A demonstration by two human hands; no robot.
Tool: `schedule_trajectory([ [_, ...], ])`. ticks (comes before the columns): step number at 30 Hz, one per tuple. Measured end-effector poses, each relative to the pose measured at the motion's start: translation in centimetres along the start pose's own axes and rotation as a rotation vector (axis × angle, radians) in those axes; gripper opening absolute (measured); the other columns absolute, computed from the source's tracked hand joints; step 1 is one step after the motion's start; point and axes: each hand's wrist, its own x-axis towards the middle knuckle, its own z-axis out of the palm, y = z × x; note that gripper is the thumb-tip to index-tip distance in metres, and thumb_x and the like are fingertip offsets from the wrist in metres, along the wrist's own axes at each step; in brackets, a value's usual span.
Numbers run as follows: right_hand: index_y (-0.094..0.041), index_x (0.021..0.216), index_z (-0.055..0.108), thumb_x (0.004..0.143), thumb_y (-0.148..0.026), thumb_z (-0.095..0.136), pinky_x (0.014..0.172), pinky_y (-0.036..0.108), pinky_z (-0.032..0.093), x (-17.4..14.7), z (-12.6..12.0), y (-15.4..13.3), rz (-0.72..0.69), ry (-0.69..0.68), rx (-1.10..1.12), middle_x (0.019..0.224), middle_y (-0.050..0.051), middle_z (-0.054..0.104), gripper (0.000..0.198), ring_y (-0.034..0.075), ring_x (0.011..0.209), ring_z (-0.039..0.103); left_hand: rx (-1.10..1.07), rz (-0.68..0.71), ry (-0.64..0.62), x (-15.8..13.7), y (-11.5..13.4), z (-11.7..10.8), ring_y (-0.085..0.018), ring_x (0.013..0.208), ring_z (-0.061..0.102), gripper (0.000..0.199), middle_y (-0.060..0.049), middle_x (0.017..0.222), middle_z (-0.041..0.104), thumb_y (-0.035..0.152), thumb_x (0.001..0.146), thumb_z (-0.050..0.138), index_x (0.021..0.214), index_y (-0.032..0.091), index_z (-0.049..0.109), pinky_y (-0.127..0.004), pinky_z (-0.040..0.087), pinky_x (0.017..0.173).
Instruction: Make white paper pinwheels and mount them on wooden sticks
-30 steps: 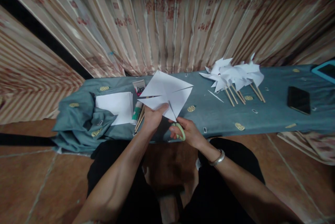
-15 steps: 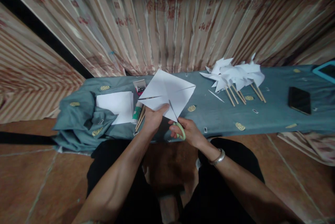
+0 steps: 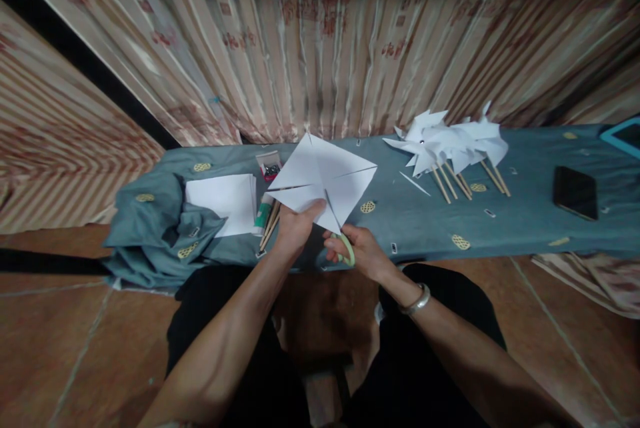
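A square sheet of white paper [image 3: 345,155], turned like a diamond, is held above the cloth-covered bench. Slits run inward from its left, right and near corners. My left hand [image 3: 299,223] is closed on the sheet's lower left side, thumb on top and the other fingers hidden beneath. In my right hand [image 3: 363,248] is a pair of scissors with light green handles [image 3: 347,251]; the fingers are wrapped round the loops. The scissors meet the paper at its near corner, where their blades are mostly hidden.
Left of the sheet lie a stack of white paper [image 3: 223,198], a small box of metal pins [image 3: 270,168], a green-and-white tube [image 3: 263,213] and wooden sticks [image 3: 271,225]. Rightward are several paper pinwheels [image 3: 450,141], a paper sliver [image 3: 414,183], a phone [image 3: 575,193] and a blue-edged device [image 3: 623,137].
The whole view has shifted very slightly. Both hands, the paper and the scissors keep nearly the same places relative to each other.
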Motion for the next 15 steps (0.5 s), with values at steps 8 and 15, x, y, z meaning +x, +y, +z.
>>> schedule_trajectory([
  [8, -0.017, 0.075, 0.064, 0.067, -0.056, 0.074, 0.052, 0.024, 0.044, 0.02, 0.02, 0.00, -0.007, -0.006, -0.013, 0.058, -0.001, 0.066, 0.040, 0.012, 0.051, 0.058, 0.001, 0.019, -0.015, 0.08, -0.56, -0.08, -0.019, 0.073, 0.063, 0.034, -0.007, 0.085, 0.071, 0.027, 0.054, 0.077, 0.083, 0.013, 0.067, -0.032, 0.050, 0.073],
  [15, -0.018, 0.077, 0.064, 0.065, -0.058, 0.074, 0.051, 0.024, 0.044, 0.09, 0.10, 0.05, -0.005, 0.001, -0.002, 0.057, -0.001, 0.065, 0.043, 0.012, 0.050, 0.057, 0.023, 0.005, -0.007, 0.13, -0.70, -0.12, -0.019, 0.072, 0.063, 0.033, -0.007, 0.083, 0.071, 0.028, 0.054, 0.077, 0.081, 0.013, 0.068, -0.032, 0.051, 0.072],
])
